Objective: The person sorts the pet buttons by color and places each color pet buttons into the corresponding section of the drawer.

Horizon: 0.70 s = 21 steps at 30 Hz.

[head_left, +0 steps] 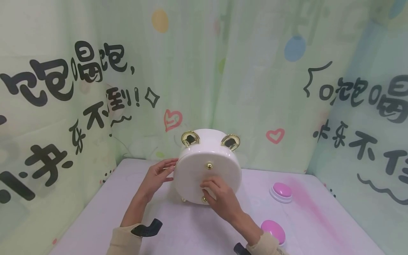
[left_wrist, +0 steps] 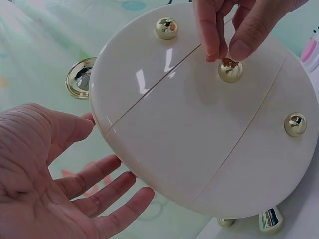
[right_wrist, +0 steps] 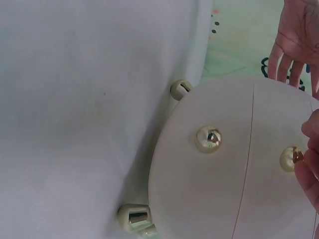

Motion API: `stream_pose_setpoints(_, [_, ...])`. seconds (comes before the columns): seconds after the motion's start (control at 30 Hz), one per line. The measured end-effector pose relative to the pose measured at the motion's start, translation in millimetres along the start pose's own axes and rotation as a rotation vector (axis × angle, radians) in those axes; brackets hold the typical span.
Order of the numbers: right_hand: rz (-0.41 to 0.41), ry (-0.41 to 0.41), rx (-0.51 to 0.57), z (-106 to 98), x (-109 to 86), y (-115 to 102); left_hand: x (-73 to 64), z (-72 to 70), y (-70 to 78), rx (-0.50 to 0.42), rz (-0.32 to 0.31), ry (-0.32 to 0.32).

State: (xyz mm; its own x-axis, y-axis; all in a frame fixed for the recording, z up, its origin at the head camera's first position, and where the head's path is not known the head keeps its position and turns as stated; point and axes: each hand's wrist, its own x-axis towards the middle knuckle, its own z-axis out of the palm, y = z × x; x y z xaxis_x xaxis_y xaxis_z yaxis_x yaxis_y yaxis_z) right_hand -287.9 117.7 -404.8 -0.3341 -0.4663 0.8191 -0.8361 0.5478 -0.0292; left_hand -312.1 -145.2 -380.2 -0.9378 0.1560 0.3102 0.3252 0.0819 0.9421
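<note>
One round white box [head_left: 191, 177] with two gold ears [head_left: 231, 142] and three gold knobs [left_wrist: 295, 124] stands on the table [head_left: 185, 230] near two pink buttons [head_left: 282, 190], the left hand's [head_left: 157, 177] fingers spread beside it, the right hand's [head_left: 221, 198] bent at the middle knob [left_wrist: 230, 73], pinching or not I can't tell.

White glossy round-faced storage box [head_left: 191, 175], upright on the tabletop [head_left: 181, 235], front toward the wearer. Two thin seams part the face into three panels, sitting flush. One round gold knob per panel, the middle knob [left_wrist: 231, 72] partly covered by fingertips [left_wrist: 240, 49]. Two gold-rimmed ears [head_left: 190, 138] on top; gold feet [left_wrist: 271, 220] below.
</note>
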Motion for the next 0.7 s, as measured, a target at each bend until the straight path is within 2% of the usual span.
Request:
stream_pose_setpoints(0.17, [-0.033, 0.009, -0.018, 0.5, -7.0, -5.8, 0.2, 0.3, -0.2, 0.003, -0.007, 0.002])
stream_pose_setpoints(0.4, [0.002, -0.046, -0.026, 3.7, -19.2, -7.5, 0.0, 0.3, -1.3, 0.002, -0.012, 0.002])
stream_pose_setpoints(0.7, [0.000, -0.024, -0.036, 11.2, -28.5, -0.7, 1.6, -0.1, -2.2, -0.003, -0.007, 0.001])
